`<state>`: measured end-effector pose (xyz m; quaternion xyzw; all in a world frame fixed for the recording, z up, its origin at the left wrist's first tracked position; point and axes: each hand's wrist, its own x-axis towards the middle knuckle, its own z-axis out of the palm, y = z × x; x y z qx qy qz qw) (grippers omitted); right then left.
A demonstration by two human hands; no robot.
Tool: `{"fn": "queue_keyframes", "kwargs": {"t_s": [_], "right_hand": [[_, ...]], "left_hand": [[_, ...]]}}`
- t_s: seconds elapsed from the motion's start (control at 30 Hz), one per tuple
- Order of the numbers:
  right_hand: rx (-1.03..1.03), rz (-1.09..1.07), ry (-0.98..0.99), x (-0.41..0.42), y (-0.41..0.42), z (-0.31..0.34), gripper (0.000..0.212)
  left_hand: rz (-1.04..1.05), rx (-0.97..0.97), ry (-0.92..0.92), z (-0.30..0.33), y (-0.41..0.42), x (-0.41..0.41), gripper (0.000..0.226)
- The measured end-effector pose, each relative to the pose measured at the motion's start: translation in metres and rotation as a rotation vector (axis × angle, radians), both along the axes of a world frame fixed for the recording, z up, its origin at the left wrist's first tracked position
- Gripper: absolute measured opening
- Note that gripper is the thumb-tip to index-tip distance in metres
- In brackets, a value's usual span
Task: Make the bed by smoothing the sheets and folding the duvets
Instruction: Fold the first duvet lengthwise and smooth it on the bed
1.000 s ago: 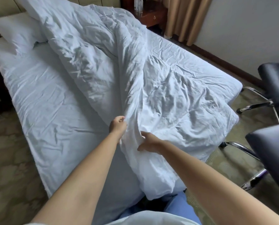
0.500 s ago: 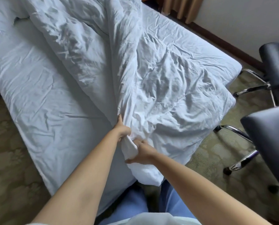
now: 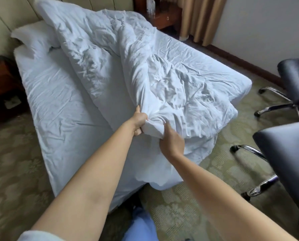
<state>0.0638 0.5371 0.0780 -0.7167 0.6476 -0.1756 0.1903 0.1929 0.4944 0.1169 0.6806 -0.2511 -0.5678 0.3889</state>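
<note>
**Inspector:** Head view. Where is the duvet?

**Assistant:** The white duvet (image 3: 145, 70) lies crumpled in a long diagonal heap across the bed, from the far left by the headboard (image 3: 15, 11) to the near right corner, where its edge hangs over the side toward the carpet (image 3: 206, 197). The sheet (image 3: 62, 108) shows bare and creased on the left half of the mattress. A pillow (image 3: 34, 37) sits at the far left, partly under the duvet.

**Inspector:** The hands?

**Assistant:** Both are on the near bunch of the duvet. The left hand (image 3: 139, 121) grips a gathered fold, fingers curled round the cloth. The right hand (image 3: 171, 141) is just beside it on the right, fingers bent into the same bunch and clutching the fabric. Both arms are bare and stretched forward.

**Inspector:** Surroundings?

**Assistant:** Two dark chairs with chrome legs stand on the right: one near (image 3: 287, 162), one farther back (image 3: 294, 77). A wooden nightstand (image 3: 4, 91) stands to the left of the bed, and another wooden cabinet (image 3: 164, 18) sits at the far end beside tan curtains (image 3: 201, 16). Blue trousers (image 3: 141, 225) show at the bottom edge.
</note>
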Motion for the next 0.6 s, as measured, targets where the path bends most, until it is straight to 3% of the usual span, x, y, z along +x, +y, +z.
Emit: {"fn": "queue_keyframes", "kwargs": {"t_s": [0.17, 0.33, 0.4, 0.47, 0.57, 0.6], "right_hand": [[-0.563, 0.130, 0.198, -0.047, -0.019, 0.064, 0.013], [-0.972, 0.157, 0.441, -0.077, -0.029, 0.116, 0.019], [-1.074, 0.284, 0.427, -0.074, -0.024, 0.105, 0.016], [-0.922, 0.485, 0.409, -0.066, -0.010, 0.073, 0.016], [-0.011, 0.746, 0.532, -0.055, 0.025, 0.012, 0.042], [0.188, 0.790, 0.591, -0.054, 0.035, -0.006, 0.045]], "left_hand": [[0.137, -0.142, 0.200, 0.046, 0.010, -0.040, 0.076], [0.153, -0.311, 0.264, 0.097, 0.012, -0.062, 0.069], [0.174, -0.301, 0.264, 0.085, 0.027, -0.055, 0.069], [0.132, -0.164, 0.175, 0.048, 0.051, -0.042, 0.063], [-0.112, 0.250, -0.072, -0.016, 0.094, -0.025, 0.048], [-0.189, 0.376, -0.140, -0.030, 0.104, -0.022, 0.039]]}}
